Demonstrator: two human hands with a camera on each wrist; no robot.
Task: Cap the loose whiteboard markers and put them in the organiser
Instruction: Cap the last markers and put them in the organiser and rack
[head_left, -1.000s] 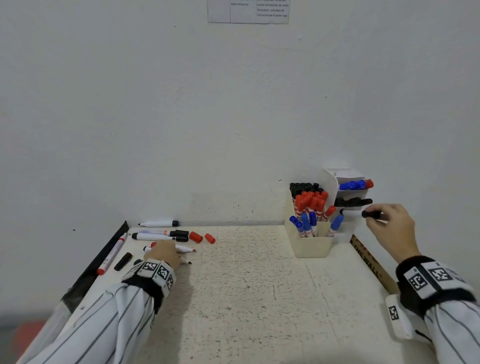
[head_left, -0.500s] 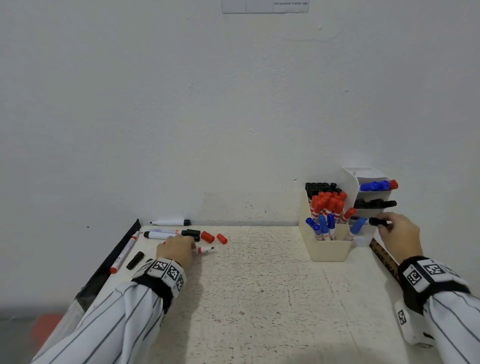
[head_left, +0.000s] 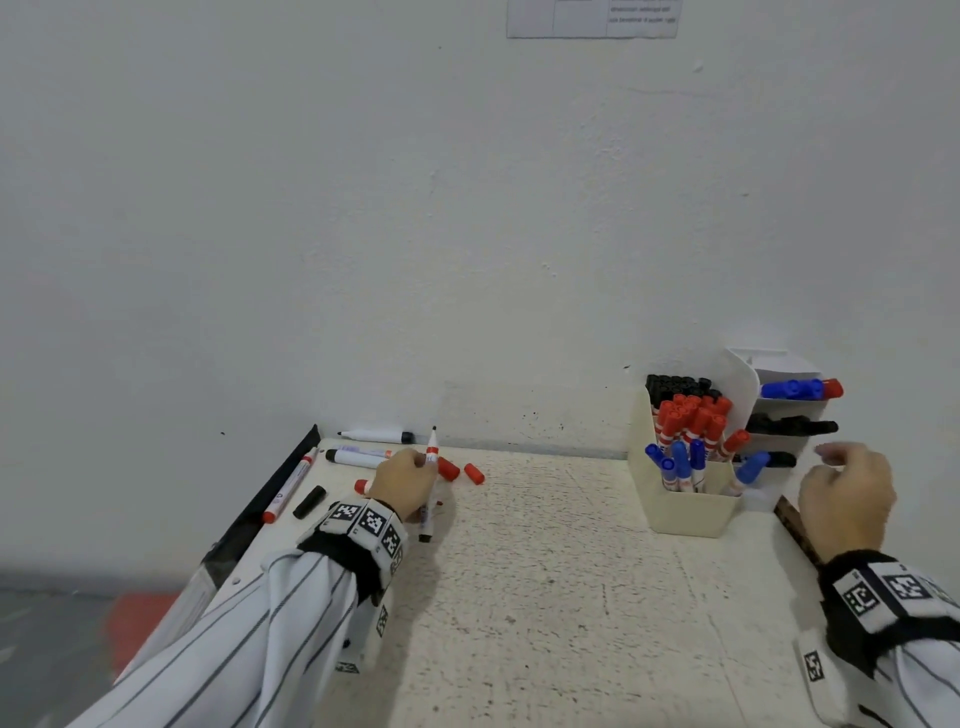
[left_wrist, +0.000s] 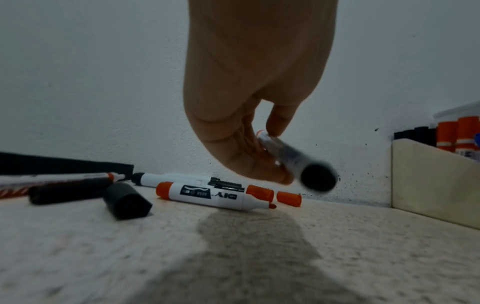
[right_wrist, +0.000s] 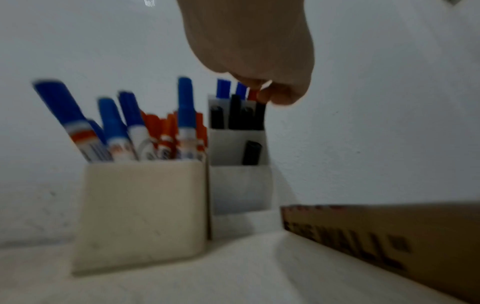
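My left hand pinches an uncapped marker with a red collar. The marker is lifted off the table, tip up and black end toward me. Under and behind it lie several loose markers, among them an uncapped red one. Two red caps and a black cap lie there too. At the right stand the cream organiser box full of capped markers and its white tiered shelf. A black marker lies in a lower tier. My right hand hovers beside the shelf, fingers loosely curled and holding nothing.
A brown cardboard box lies along the table's right edge by my right wrist. A black strip borders the left edge, with a red marker beside it. The wall stands right behind the table.
My left hand has picked a marker up off the table. My right hand has let go of the black marker in the shelf and drawn back.
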